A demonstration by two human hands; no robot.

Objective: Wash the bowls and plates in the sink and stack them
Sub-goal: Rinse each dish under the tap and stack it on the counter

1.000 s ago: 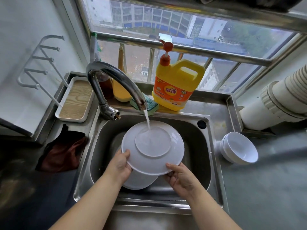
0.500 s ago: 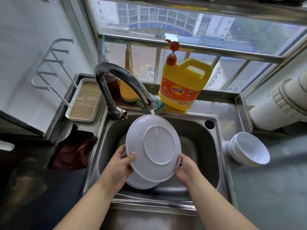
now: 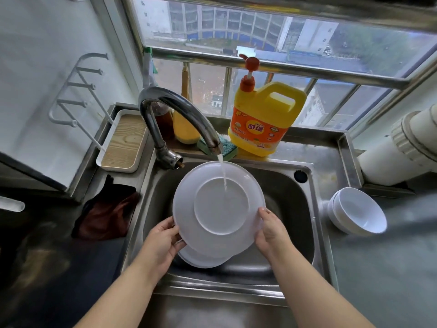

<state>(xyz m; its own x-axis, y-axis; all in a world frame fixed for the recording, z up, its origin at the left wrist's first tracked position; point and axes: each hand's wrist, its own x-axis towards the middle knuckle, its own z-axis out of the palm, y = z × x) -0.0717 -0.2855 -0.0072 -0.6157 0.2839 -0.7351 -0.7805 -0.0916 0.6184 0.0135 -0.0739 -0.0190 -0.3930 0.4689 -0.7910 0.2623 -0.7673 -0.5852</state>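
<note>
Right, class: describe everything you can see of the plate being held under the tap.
The plate is round, plain white, likely plastic, with a raised foot ring. It is tilted with its underside toward the camera, over the sink. Water from the tap strikes the foot ring's upper right. The left hand grips its lower left rim, the right hand its right rim. A second plate lies below it; contact between them cannot be told.

Behind the basin I've got a big yellow detergent jug point(image 3: 264, 119) with a red pump, green sponge point(image 3: 224, 147) right next to it. Wood-lined white tray point(image 3: 121, 144) sits far left, dark reddish cloth point(image 3: 106, 214) crumpled on the counter below it.
</note>
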